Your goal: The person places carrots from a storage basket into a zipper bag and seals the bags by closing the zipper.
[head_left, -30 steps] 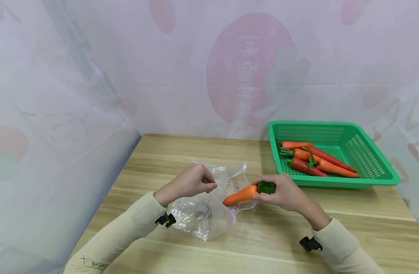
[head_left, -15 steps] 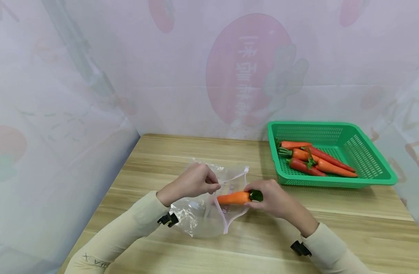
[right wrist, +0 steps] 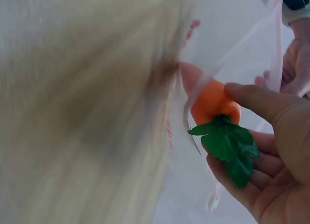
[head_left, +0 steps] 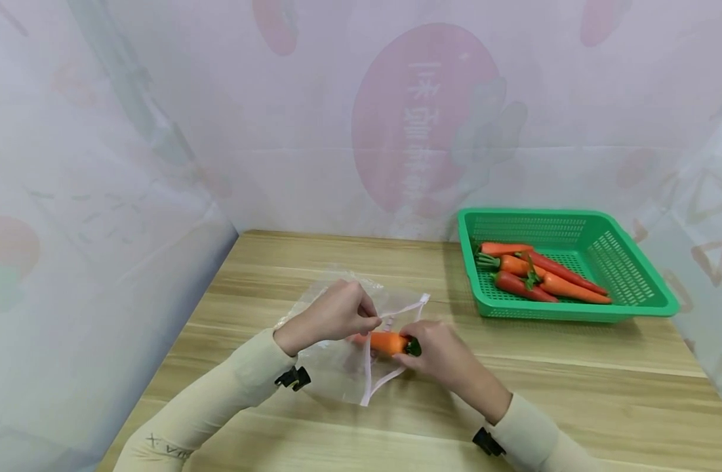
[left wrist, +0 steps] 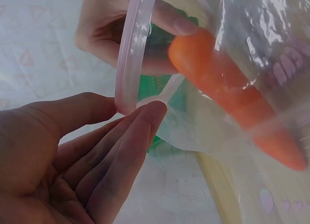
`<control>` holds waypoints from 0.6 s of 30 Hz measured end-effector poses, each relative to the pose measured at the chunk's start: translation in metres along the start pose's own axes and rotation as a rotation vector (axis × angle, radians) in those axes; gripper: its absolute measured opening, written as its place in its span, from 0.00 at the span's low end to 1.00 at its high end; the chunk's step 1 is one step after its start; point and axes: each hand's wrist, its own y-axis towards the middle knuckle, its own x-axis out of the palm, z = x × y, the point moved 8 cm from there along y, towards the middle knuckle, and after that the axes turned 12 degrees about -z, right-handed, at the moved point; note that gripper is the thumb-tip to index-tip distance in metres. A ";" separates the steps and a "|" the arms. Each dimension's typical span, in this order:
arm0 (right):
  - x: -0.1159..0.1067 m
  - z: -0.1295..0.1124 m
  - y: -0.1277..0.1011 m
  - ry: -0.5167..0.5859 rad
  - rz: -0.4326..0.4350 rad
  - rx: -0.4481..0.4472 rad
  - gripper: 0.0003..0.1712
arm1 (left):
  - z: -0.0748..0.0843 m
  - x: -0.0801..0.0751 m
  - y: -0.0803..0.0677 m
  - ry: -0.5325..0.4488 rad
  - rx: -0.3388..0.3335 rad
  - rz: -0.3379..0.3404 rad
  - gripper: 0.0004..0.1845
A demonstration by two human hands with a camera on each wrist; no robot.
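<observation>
Right hand (head_left: 439,352) gripping carrot (head_left: 387,343), smooth, tapered; partly inside plastic bag (head_left: 340,373)

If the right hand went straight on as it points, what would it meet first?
Likely the rim of the clear bag; the right hand holds the carrot partly inside. The left hand, pinching that rim, looks near the line; depth is unclear.

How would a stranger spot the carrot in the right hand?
On the wooden table, left of the green basket, is a clear bag with a pink-edged mouth. The orange carrot points into it, leafy end in the right hand; unlike the basket's vegetables, it alone is held.
</observation>
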 end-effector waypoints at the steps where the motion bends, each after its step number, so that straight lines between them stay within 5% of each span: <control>1: 0.002 0.000 0.001 0.004 0.002 0.012 0.16 | 0.000 0.000 0.000 0.001 -0.003 0.000 0.09; 10: 0.016 0.004 0.001 0.077 -0.029 0.103 0.14 | -0.001 0.001 0.000 0.016 -0.019 0.001 0.09; 18: -0.005 0.011 -0.012 0.073 -0.017 0.095 0.18 | -0.005 0.003 -0.001 -0.001 -0.020 -0.006 0.07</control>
